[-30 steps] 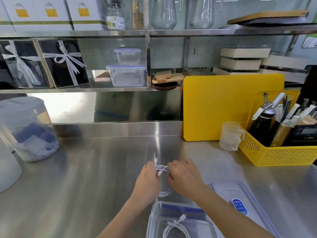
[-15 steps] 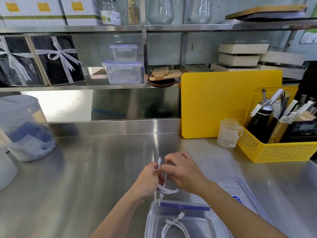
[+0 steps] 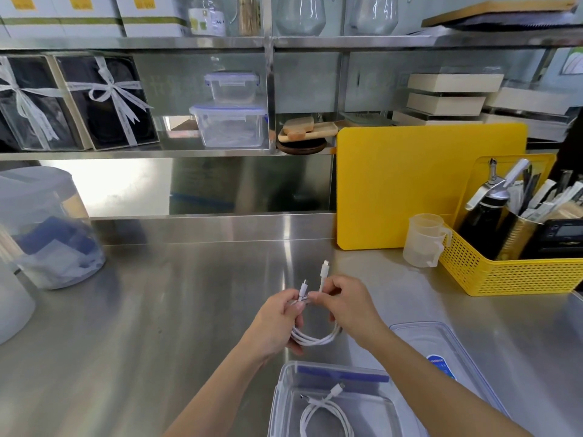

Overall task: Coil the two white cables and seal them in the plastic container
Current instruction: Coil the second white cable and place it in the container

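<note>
I hold a coiled white cable (image 3: 315, 339) between both hands above the steel counter. My left hand (image 3: 277, 320) grips the coil's left side and my right hand (image 3: 350, 307) pinches it near the top. Its two plugs stick up above my fingers. Just below, at the near edge, stands the clear plastic container (image 3: 285, 386), open, and a second white cable (image 3: 325, 414) lies coiled inside it. The container's clear lid (image 3: 441, 345) with a blue label lies flat on the counter to the right, partly hidden by my right forearm.
A yellow cutting board (image 3: 426, 184) leans at the back right, beside a small clear measuring cup (image 3: 424, 241) and a yellow basket (image 3: 511, 272) of utensils. A large clear jar (image 3: 47, 228) stands at the left. Shelves above hold boxes and spare containers.
My hands have lifted the coil off the counter and drawn slightly apart. Both plug ends now stand up above my fingers, and the loop hangs below them.
</note>
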Tool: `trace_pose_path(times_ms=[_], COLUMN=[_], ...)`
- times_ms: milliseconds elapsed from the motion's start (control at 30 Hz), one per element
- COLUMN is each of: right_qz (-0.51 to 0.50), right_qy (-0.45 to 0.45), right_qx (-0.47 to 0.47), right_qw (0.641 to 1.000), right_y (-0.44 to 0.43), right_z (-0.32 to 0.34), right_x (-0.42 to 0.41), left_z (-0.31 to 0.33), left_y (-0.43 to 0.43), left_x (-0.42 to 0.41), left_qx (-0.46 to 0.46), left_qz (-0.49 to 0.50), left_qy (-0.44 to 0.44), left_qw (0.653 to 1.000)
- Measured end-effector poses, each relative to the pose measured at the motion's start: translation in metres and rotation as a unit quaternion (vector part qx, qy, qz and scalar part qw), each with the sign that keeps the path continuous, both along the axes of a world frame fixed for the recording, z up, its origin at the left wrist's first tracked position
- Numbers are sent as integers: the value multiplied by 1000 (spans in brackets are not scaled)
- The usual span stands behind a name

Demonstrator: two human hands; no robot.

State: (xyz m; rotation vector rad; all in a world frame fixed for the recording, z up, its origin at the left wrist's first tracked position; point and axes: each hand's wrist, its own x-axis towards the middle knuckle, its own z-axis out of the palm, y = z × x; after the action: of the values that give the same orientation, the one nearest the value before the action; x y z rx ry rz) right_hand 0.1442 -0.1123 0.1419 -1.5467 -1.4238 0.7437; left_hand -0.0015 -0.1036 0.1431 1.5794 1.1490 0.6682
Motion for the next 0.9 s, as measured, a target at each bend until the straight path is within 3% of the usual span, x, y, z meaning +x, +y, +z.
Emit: trace_pose_path(times_ms=[167,333,533,733,900], right_qz=[19,24,-19,-86,-89], right_qy=[-140,-198,-291,-340,-377], right_qx=[-33,-80,-163,-189,-210], right_qw=[989,977,943,917,898], right_y=[-2,-10,-31,-56,-72], right_z=[-2,-11,-18,-20,-26], right_x=[0,10,30,44,44], left_z=[-10,-15,-21,-19,-35], left_y=[-2,-1,-9,-22,-29], left_x=[3,10,17,30,44], left_qx=[-1,-30,-141,-271,-106], left_qz=[1,10,-99,-91,-83], left_qy=[22,32,-15,-87,58], left_qw=[1000,999,985,954,989])
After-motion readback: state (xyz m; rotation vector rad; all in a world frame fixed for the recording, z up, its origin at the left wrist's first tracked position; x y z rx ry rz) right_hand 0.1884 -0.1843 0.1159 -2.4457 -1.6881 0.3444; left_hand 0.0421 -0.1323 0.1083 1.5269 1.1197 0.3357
